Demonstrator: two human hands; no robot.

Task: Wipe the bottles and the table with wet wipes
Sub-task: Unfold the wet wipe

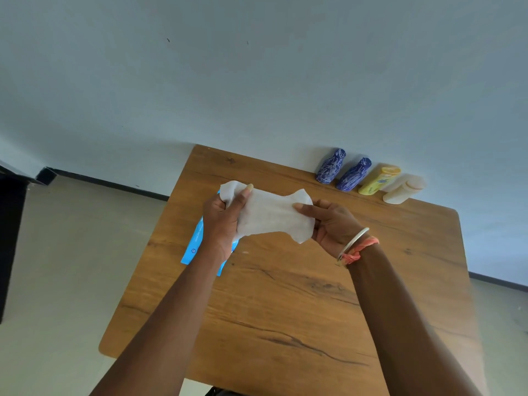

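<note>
A white wet wipe (273, 215) is stretched between both hands above the wooden table (300, 310). My left hand (223, 215) grips its left end with thumb on top. My right hand (331, 224) pinches its right end. A blue wipes pack (195, 244) lies on the table under my left hand, mostly hidden. Along the far edge by the wall stand two blue patterned bottles (331, 166) (354, 174), a yellow bottle (378, 180) and a cream bottle (403, 188).
A pale wall runs right behind the table's far edge. Light floor lies to the left and right of the table. A dark object (11, 238) stands at the far left.
</note>
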